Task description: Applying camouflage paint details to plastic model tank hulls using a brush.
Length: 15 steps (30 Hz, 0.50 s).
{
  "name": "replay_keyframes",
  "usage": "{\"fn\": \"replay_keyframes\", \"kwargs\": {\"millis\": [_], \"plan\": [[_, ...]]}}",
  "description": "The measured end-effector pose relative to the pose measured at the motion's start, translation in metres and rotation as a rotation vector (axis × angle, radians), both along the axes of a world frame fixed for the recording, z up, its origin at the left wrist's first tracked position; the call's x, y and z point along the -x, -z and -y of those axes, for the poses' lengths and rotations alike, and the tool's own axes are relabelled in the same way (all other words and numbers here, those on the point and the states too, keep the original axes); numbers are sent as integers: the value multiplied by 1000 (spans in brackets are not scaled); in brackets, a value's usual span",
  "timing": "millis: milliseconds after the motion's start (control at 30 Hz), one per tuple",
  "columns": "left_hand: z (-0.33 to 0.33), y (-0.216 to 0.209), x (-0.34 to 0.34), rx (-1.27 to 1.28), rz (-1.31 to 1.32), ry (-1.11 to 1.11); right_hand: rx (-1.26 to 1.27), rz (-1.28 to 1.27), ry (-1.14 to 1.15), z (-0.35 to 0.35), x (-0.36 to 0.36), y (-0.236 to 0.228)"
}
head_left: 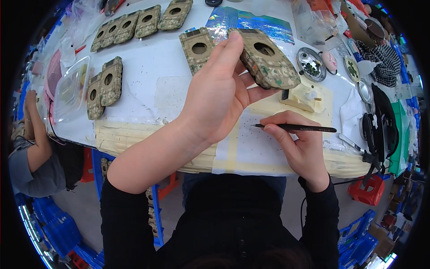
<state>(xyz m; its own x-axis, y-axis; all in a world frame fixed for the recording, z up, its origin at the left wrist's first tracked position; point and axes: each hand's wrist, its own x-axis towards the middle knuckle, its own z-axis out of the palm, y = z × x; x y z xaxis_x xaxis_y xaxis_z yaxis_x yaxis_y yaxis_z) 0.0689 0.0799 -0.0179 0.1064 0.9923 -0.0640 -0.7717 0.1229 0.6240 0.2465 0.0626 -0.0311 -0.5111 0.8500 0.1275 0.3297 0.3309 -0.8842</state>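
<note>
on the white table (pixel 141 83), a clear box (pixel 67 109) seems to hold something pale. over it all, the left hand (pixel 219 85) grips a tan-green camouflage hull (pixel 272 64), round-holed; a metal dish (pixel 309 51) holds dark green bits (pixel 312 69); the right hand (pixel 300 139), apart, pinches a slim black tool (pixel 304 128).

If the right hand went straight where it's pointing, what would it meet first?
Likely the left hand, near the wrist: the black tool in the right hand points that way. Depth is unclear, so it might pass underneath.
</note>
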Motion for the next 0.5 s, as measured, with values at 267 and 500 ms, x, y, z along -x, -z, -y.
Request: {"fn": "replay_keyframes", "kwargs": {"millis": [267,500], "plan": [[0,0,0,4,-4,0,-5,9,-10,0,-1,-1],[0,0,0,-1,-6,0,-5,-5,-19,-1,-1,0]]}}
